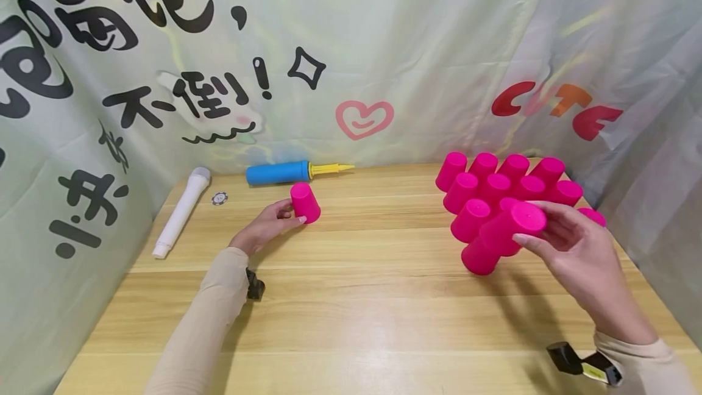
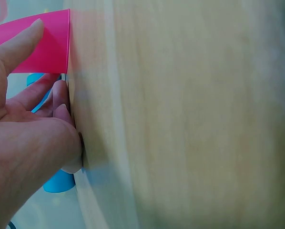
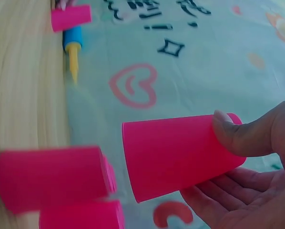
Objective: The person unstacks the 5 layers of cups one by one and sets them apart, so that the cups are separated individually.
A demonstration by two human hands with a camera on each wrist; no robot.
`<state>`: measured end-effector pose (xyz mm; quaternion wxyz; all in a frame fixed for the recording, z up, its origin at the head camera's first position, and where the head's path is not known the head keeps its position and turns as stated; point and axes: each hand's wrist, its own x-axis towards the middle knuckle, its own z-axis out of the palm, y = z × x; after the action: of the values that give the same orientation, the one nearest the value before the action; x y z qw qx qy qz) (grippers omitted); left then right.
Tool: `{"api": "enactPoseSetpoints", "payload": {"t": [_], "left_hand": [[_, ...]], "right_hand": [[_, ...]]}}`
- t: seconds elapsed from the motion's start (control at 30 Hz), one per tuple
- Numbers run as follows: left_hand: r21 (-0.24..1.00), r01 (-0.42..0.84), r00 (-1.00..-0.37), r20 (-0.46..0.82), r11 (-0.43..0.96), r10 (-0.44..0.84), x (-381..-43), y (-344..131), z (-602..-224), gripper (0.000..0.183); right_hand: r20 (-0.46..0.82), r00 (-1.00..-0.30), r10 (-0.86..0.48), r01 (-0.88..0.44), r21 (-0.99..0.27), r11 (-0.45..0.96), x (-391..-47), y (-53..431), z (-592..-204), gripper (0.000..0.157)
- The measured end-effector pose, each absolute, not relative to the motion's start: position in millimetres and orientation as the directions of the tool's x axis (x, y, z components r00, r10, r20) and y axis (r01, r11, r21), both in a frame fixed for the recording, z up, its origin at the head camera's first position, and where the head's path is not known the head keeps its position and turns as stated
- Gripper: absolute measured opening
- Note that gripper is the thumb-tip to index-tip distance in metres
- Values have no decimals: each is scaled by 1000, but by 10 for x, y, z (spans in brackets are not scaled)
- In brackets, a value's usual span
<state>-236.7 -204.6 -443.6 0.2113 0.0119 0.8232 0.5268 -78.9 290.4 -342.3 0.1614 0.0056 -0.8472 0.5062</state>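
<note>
At the table's left side, my left hand pinches a pink cup that stands upside down on the wood. In the left wrist view the thumb lies along the wall of that cup, near its rim. My right hand grips another upside-down pink cup near its base, raised over the front of a cup group. The right wrist view shows this held cup apart from the cups below, thumb on one side and fingers on the other. Several upside-down pink cups stand in rows at the right.
A blue pump with a yellow nozzle lies at the back edge behind the left hand. Further left are a white microphone-shaped stick and a small round chip. A printed curtain hangs behind the wooden table.
</note>
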Motion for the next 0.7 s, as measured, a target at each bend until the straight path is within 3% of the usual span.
{"api": "enactPoseSetpoints", "payload": {"t": [0.4,0.7], "left_hand": [[874,-205,-912,-334,440,238,-2392,-2061,-4474,73],[874,-206,-911,-336,441,238,-2382,-2061,-4468,74]], "right_hand": [[179,-941,286,-103,-960,262,-732,3327,-3580,48],[77,-953,294,53,-910,411,-777,3397,-3855,44]]}}
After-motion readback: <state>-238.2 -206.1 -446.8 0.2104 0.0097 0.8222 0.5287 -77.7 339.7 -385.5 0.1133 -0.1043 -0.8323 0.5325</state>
